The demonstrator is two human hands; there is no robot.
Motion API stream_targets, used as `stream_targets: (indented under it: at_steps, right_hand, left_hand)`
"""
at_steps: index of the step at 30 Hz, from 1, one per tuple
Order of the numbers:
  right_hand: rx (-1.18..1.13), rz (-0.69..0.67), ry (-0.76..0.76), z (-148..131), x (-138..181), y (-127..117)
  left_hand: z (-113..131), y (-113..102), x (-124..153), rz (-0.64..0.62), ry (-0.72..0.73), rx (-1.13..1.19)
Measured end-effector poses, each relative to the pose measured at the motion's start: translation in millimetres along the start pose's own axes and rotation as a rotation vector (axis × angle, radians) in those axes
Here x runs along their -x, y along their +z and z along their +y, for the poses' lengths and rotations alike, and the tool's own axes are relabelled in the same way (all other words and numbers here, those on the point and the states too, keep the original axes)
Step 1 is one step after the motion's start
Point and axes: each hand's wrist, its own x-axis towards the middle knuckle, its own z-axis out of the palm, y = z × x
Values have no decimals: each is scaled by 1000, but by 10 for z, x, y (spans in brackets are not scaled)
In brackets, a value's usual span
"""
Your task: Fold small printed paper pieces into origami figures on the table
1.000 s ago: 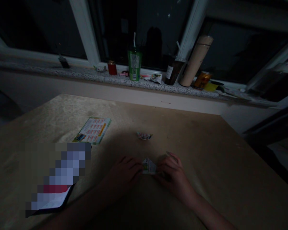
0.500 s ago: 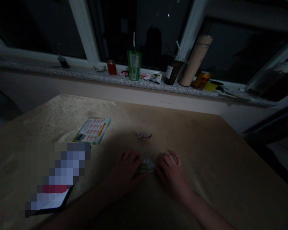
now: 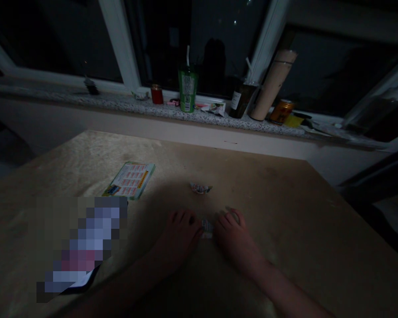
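On the brown table (image 3: 285,212) my left hand (image 3: 181,234) and my right hand (image 3: 234,236) press from both sides on a small folded printed paper (image 3: 206,227). Fingers of both hands are curled and pinch its edges, so only a narrow strip of it shows between them. A second small folded paper piece (image 3: 200,188) lies on the table a little beyond my hands, apart from them. The room is dim.
A printed leaflet (image 3: 129,180) lies at the left, and a blurred-out flat item (image 3: 82,243) sits nearer at the left edge. The stone window sill (image 3: 126,104) at the back holds a green cup (image 3: 187,88), a red jar (image 3: 157,93), a dark bottle (image 3: 240,97), a tall roll (image 3: 273,84) and a can (image 3: 281,111).
My hands have moved closer together and the paper between them has been folded smaller, with less of it showing. The other paper piece has not moved.
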Motion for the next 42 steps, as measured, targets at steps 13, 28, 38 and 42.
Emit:
stream_targets:
  at_steps: [13,28,38,42]
  right_hand:
    - [20,-36,-79,-13,-72,-51]
    - [-52,-18,-59,29,-77,19]
    - [-109,15,-35,43,-80,-2]
    - [-107,34,-34,51,-85,23]
  left_hand:
    - [123,3,8,13,-73,-77]
    - [331,75,553,-82,103,119]
    - [210,83,514,-113,177,260]
    - [206,76,499,-142,169,281]
